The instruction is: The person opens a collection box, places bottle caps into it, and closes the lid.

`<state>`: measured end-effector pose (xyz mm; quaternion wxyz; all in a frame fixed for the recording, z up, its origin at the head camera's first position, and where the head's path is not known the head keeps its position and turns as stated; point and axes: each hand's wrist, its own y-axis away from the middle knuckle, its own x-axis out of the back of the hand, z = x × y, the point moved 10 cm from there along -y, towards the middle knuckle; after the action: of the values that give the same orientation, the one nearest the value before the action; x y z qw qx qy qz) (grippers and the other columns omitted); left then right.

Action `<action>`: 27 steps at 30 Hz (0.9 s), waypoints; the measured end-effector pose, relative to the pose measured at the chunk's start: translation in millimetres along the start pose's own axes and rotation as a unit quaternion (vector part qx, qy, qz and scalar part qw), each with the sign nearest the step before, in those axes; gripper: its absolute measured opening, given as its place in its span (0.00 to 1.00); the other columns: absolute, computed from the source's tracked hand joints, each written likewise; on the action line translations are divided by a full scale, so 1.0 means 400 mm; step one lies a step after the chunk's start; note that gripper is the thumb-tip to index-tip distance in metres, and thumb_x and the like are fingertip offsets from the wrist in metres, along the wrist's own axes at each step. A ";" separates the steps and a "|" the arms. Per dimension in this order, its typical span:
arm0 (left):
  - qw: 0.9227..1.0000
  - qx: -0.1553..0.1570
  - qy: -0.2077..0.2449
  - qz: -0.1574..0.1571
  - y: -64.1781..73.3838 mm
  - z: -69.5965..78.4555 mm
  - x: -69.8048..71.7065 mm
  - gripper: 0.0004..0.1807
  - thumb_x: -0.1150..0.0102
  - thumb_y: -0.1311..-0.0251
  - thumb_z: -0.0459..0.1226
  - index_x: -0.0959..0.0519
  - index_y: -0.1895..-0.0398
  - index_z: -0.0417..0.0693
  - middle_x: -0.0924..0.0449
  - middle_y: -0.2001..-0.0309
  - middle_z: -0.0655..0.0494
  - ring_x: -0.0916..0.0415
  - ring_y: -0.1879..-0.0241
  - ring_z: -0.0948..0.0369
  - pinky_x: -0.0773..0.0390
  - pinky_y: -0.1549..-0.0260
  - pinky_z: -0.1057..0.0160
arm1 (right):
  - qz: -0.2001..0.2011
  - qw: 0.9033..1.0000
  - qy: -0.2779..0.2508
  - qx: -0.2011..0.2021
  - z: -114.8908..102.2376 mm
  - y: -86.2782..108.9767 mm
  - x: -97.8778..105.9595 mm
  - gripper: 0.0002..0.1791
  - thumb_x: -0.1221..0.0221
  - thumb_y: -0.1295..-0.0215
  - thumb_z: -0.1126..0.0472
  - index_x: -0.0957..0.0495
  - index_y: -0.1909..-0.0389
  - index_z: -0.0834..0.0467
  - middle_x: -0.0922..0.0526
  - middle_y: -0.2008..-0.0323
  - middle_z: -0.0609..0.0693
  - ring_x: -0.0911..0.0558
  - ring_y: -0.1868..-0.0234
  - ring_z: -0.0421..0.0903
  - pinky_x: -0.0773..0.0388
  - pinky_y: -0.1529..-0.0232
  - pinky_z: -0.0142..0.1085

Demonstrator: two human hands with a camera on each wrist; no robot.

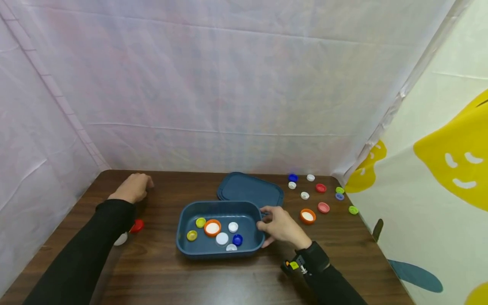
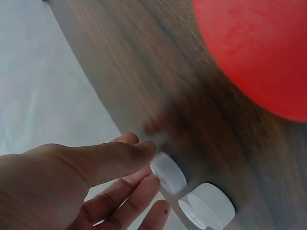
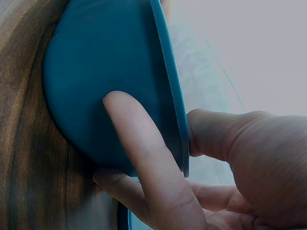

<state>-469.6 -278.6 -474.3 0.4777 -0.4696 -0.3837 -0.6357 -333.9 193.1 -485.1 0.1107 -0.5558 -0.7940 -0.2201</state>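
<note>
My right hand (image 1: 282, 226) holds a blue-grey rectangular container (image 1: 219, 256) by its right end, thumb over the rim and fingers along the outer wall. Inside lie several bottle caps, among them an orange-rimmed cap (image 1: 212, 228), a dark blue cap (image 1: 237, 240) and a yellow cap (image 1: 192, 235). At the table's far left, my left hand (image 1: 133, 187) bends downward, its fingertips hidden in the head view. The left wrist view shows its thumb and fingers pinching a small white cap (image 2: 169, 173), beside another white cap (image 2: 207, 206).
A red cap (image 1: 137, 225) and a white cap (image 1: 121, 239) lie by my left forearm. Behind the container rests its blue-grey lid (image 1: 251, 189). Loose caps are scattered at the right, including an orange-rimmed one (image 1: 307, 216) and a pink one (image 1: 323, 207). White cloth walls (image 1: 213, 84) enclose the table.
</note>
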 end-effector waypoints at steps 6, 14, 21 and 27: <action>1.000 -0.003 -0.003 0.000 0.021 0.012 0.013 0.18 0.36 0.34 0.16 0.10 0.45 0.32 0.11 0.44 0.27 0.16 0.42 0.27 0.13 0.40 0.29 | -0.003 1.000 -0.002 0.002 0.001 0.000 0.000 0.36 0.31 0.19 0.65 0.29 0.16 0.69 0.09 0.37 0.70 0.04 0.70 0.55 0.04 0.67 0.48; 1.000 0.024 0.014 0.008 0.044 0.021 0.038 0.16 0.37 0.31 0.16 0.11 0.44 0.27 0.16 0.42 0.21 0.22 0.38 0.22 0.16 0.36 0.27 | -0.005 1.000 -0.005 0.003 -0.002 0.001 0.001 0.36 0.31 0.19 0.66 0.29 0.16 0.70 0.08 0.39 0.70 0.03 0.69 0.55 0.04 0.66 0.48; 1.000 0.026 0.014 0.007 0.064 0.036 0.049 0.09 0.40 0.27 0.19 0.14 0.49 0.24 0.13 0.48 0.21 0.16 0.45 0.26 0.12 0.43 0.32 | -0.005 1.000 -0.007 0.003 -0.004 0.000 0.002 0.35 0.31 0.19 0.66 0.28 0.17 0.70 0.08 0.40 0.69 0.03 0.69 0.55 0.04 0.66 0.49; 1.000 0.007 0.006 0.023 0.051 0.039 0.040 0.09 0.37 0.32 0.21 0.11 0.53 0.31 0.11 0.52 0.28 0.13 0.49 0.31 0.11 0.45 0.32 | -0.005 1.000 -0.007 0.002 -0.002 0.002 0.001 0.35 0.31 0.19 0.66 0.28 0.17 0.70 0.08 0.40 0.70 0.03 0.68 0.55 0.04 0.66 0.48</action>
<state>-447.8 -273.3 -453.9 0.4980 -0.4713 -0.3739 -0.6246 -333.5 193.3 -484.1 0.1055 -0.5527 -0.7982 -0.2151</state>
